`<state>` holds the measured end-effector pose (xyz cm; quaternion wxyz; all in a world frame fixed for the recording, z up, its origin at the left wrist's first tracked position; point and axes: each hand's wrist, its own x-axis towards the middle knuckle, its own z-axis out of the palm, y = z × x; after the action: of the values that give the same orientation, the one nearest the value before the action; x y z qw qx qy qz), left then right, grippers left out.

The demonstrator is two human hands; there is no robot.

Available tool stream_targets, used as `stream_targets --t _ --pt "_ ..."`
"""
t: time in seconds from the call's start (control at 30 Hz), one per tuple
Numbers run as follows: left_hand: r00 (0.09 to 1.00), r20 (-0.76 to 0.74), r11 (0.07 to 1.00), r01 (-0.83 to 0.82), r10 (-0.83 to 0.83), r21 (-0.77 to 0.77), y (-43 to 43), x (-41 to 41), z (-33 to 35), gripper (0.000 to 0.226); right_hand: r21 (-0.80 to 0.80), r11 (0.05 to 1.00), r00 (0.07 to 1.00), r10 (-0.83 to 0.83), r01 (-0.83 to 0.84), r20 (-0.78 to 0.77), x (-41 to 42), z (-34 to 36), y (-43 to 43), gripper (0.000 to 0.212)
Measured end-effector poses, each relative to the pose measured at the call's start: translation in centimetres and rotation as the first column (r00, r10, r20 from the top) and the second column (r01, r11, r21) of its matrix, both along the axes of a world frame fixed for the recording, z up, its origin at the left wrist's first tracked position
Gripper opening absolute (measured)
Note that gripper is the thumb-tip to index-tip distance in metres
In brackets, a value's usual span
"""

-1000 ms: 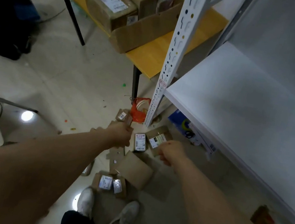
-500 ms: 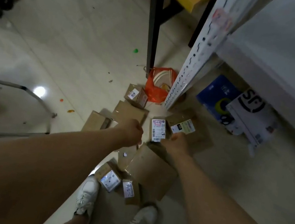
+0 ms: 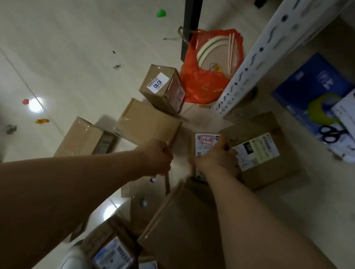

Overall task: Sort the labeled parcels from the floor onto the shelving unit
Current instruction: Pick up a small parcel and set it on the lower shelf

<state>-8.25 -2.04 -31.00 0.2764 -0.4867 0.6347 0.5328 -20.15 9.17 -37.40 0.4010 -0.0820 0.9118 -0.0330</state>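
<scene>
**Entry: small parcel pickup at the foot of the shelf post**

Floor (image 3: 50, 19): pale tile, carries every parcel in view. No shelf board is in view.

Shelf post (image 3: 269, 44): white slotted upright, foot at the far right side of the pile.

Flat parcel (image 3: 191, 230): largest, lies nearest the person, partly under the right forearm.

Green-label parcel (image 3: 260, 150): on the floor just in front of the post's foot.

Plain parcel (image 3: 148, 122): no label showing, left of centre.

Small parcel (image 3: 205, 143): white label up, between the plain parcel and the green-label parcel, just beside the latter.

Right grip (image 3: 216, 162): clamped on the small parcel, thumb at its top edge.

Left grip (image 3: 156, 156): fingers curled, near the plain parcel's near edge. A thin brown strip shows below it; I cannot tell whether it holds anything.

Judgement: the step in hand is lifting the small parcel.

- Raise it straight up so it clears both neighbours.
- Keep the label facing up and read it before choosing a shelf.
- Bring the left grip under as support.
- Mind the post on the way up.
</scene>
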Motion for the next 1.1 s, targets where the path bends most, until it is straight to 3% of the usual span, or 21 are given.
stream_targets --t 0.2,0.3,0.37,0.43,0.5,0.53,0.6,0.67,0.73,0.93,1.03,1.1 --pt "1.0 -0.017 1.0 -0.009 0.009 -0.015 -0.6 -0.1 -2.5 0.021 0.008 1.0 0.995 0.023 -0.022 -0.097 0.6 -3.7 -0.4 0.126" --pt "0.998 -0.025 0.999 -0.052 0.052 -0.009 -0.2 0.5 0.3 0.019 -0.201 0.951 0.972 -0.223 0.235 0.081 0.2 0.2 0.3 0.12" --pt "0.994 -0.008 0.994 -0.109 0.109 0.03 0.3 1.2 3.9 0.024 -0.368 0.774 0.855 -0.44 0.516 0.273 0.1 5.1 1.0 0.111" --pt "0.978 0.049 0.968 -0.208 0.203 0.143 0.6 1.9 8.6 0.058 -0.385 0.482 0.617 -0.589 0.787 0.523 0.7 11.4 1.7 0.092" --pt "0.954 0.081 0.91 -0.3 0.289 0.286 0.7 2.4 14.0 0.094 -0.29 0.239 0.376 -0.583 0.927 0.721 1.9 17.9 2.5 0.062" --pt "0.944 0.066 0.88 -0.326 0.324 0.344 0.7 2.4 16.9 0.103 -0.246 0.166 0.297 -0.542 0.955 0.786 2.7 20.9 3.0 0.057" --pt "0.926 -0.005 0.838 -0.339 0.377 0.427 0.6 2.4 22.8 0.098 -0.175 0.101 0.202 -0.452 0.979 0.869 4.0 27.1 3.7 0.067" --pt "0.917 -0.084 0.834 -0.314 0.391 0.454 0.5 2.2 29.0 0.076 -0.15 0.142 0.194 -0.38 0.978 0.904 4.8 33.4 4.3 0.07" --pt "0.918 -0.155 0.86 -0.267 0.364 0.435 -0.1 2.3 35.3 0.067 -0.182 0.222 0.254 -0.361 0.958 0.897 4.8 39.6 5.0 0.072" --pt "0.925 -0.364 0.97 -0.023 0.112 0.24 -3.2 3.2 54.2 0.109 -0.393 0.348 0.51 -0.372 0.851 0.775 2.6 59.2 6.0 0.035" --pt "0.883 -0.466 0.979 0.14 -0.055 0.151 -3.7 3.4 63.1 0.108 -0.442 0.478 0.628 -0.36 0.759 0.69 1.9 68.6 6.1 0.082" --pt "0.831 -0.538 0.967 0.233 -0.141 0.106 -3.6 3.4 68.5 0.104 -0.457 0.536 0.669 -0.311 0.71 0.676 2.4 74.6 6.1 0.092"
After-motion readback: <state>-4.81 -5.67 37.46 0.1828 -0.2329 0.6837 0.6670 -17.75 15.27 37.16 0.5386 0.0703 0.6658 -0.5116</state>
